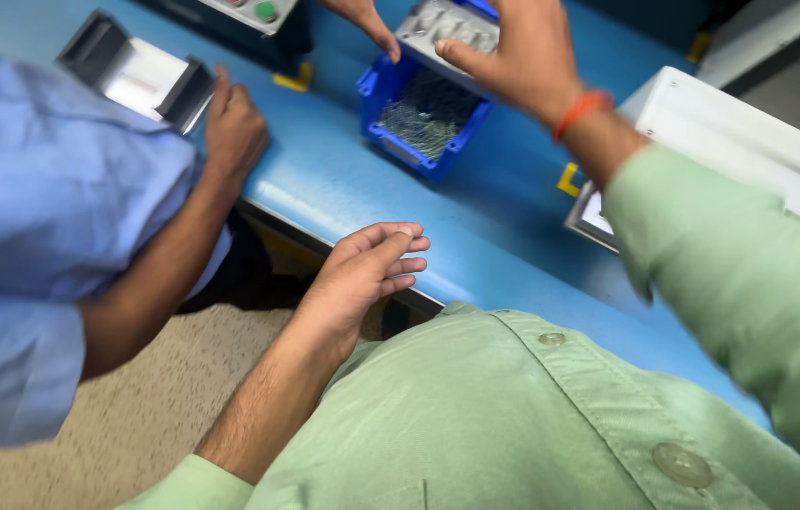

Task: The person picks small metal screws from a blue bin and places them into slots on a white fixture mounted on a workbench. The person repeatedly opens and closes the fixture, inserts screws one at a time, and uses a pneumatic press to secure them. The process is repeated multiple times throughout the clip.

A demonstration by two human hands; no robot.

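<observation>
Bench: blue worktop (475, 236) runs from 11 o'clock across to 4 o'clock; speckled floor lies below it at 7 o'clock.
Bin: blue bin (390, 123) sits at 12 o'clock on the bench, holding a heap of small thin metal parts (423, 118).
Tray: grey tray (447, 24) rests across the bin's far rim, at the top edge.
Right hand: right hand (518, 52) is on the tray at 1 o'clock, fingers spread over its near side; whether it grips or only steadies the tray, I cannot tell.
Left hand: left hand (367, 269) hangs at the bench's near edge around 6 o'clock, fingers loosely curled together, holding nothing.
Co-worker: a person in a blue sleeve (50, 217) stands at 9 o'clock, one hand (235, 127) resting fisted beside a grey holder (140, 80), another fingertip (367, 24) pointing at the tray's corner.
Box: white box (749, 142) stands at 2 o'clock.
Doing it well: my judgement is the tray wants level, two-sided support so it does not tip into the bin; bringing the free hand up would help.
</observation>
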